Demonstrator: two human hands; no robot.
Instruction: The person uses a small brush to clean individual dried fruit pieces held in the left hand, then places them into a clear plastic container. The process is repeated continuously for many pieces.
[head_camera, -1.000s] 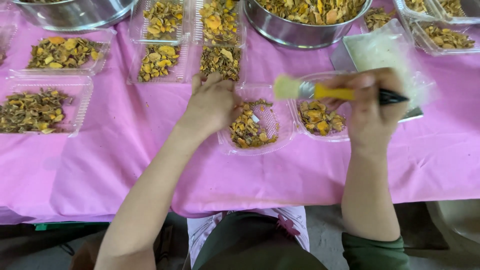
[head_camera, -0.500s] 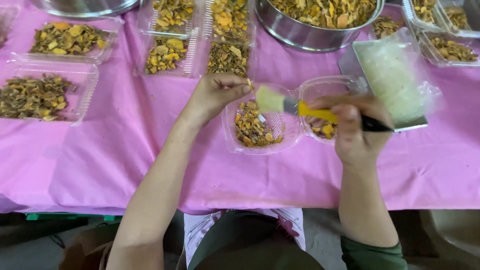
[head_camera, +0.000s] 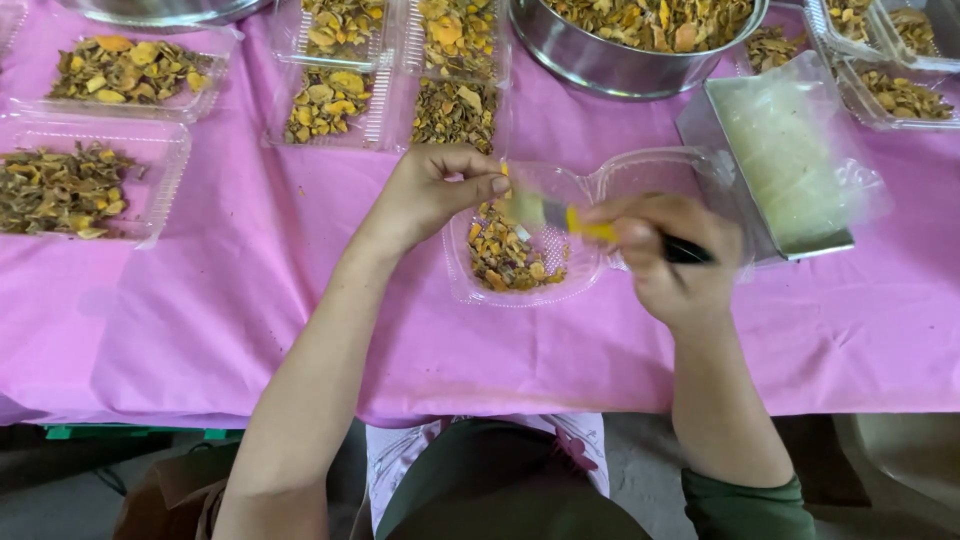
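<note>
A small brush (head_camera: 560, 215) with a yellow ferrule and a dark handle lies level above an open clear plastic clamshell box (head_camera: 520, 285), its pale bristle end pointing toward the left hand (head_camera: 430, 195) and its handle running back into the right hand (head_camera: 670, 255). The right hand's fingers (head_camera: 640, 215) are closed around the handle just behind the yellow part, so the bristles stand clear of them over the box's left half. That half holds a heap of dried yellow-brown slices (head_camera: 505, 258). The left hand's fingers are pinched together at the box's upper left rim, their tips just beside the bristles; whether they hold a slice cannot be told. The box rests on a surface covered by a pink cloth (head_camera: 250, 310). Just right of it lies a flat metal tray (head_camera: 790, 160) wrapped in clear film. Farther back stand a large steel bowl (head_camera: 620, 60) of the same slices and several filled clear boxes (head_camera: 330, 100), with two more at the far left (head_camera: 70, 190).
</note>
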